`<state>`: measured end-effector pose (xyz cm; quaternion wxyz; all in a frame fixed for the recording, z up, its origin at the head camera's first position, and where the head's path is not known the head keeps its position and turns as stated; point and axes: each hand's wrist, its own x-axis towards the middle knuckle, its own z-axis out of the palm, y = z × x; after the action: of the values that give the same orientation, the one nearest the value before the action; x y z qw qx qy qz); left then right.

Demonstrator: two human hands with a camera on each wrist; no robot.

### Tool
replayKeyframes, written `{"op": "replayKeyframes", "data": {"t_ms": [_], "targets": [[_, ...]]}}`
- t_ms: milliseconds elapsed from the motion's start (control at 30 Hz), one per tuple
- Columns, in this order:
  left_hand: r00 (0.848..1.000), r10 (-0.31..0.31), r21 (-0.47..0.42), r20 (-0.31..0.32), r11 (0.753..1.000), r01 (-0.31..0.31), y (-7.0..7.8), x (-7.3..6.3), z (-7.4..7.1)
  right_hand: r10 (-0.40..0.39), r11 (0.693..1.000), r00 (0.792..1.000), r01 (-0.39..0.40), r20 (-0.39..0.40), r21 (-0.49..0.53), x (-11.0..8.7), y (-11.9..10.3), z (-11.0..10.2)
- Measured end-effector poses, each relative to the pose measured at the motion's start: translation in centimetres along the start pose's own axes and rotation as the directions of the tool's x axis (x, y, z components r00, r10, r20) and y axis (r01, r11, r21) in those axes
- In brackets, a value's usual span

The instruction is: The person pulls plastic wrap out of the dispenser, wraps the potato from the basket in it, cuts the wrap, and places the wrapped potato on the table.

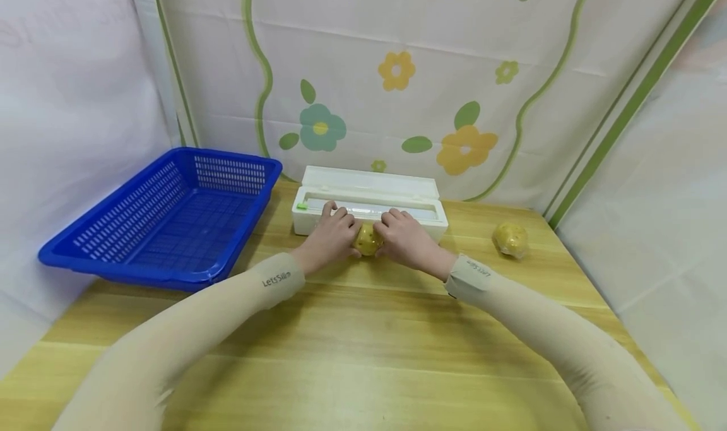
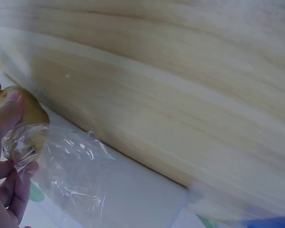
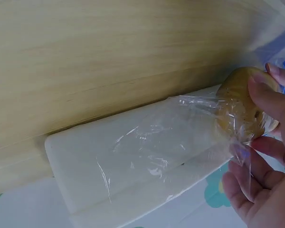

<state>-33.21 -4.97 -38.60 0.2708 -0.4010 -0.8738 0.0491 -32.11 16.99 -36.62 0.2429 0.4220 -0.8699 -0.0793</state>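
Observation:
Both hands hold a potato (image 1: pixel 368 240) between them, right at the front of a white cling film box (image 1: pixel 370 199) whose lid stands raised. From the left, my left hand (image 1: pixel 334 234) grips the potato, its thumb on the skin and its fingers pinching clear cling film (image 2: pixel 80 166). My right hand (image 1: pixel 406 238) does the same from the other side, thumb on the potato and fingers gathering the film (image 3: pixel 152 147). Loose, crinkled film spreads from the potato across the box's front. A green slider (image 1: pixel 303 206) sits at the box's left end.
On the left stands a large blue plastic basket (image 1: pixel 241 245) with slotted walls. A second potato (image 1: pixel 511 239), shiny with film around it, lies on the wooden table (image 1: pixel 363 355) at the right. A flowered curtain (image 1: pixel 363 52) hangs behind the box.

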Motion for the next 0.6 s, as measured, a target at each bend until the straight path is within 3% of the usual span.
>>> {"op": "replayKeyframes", "data": {"t_ms": [167, 367, 600], "targets": [[0.998, -0.069, -0.078, -0.005, 0.995, 0.069, 0.04, -0.39, -0.46, 0.003, 0.999, 1.0, -0.002, -0.027, 0.051, 0.16, 0.26, -0.38], [0.991, -0.134, -0.198, -0.02, 0.972, 0.128, 0.2, -0.83, -0.41, 0.005, 0.996, 1.0, -0.006, 0.004, 0.084, -0.41, 0.08, -0.3], [0.984, -0.169, -0.25, 0.056, 0.952, 0.177, 0.43, -0.99, -0.52, 0.07, 0.972, 0.998, -0.066, -0.008, 0.225, -0.58, 0.14, 0.02]]}}
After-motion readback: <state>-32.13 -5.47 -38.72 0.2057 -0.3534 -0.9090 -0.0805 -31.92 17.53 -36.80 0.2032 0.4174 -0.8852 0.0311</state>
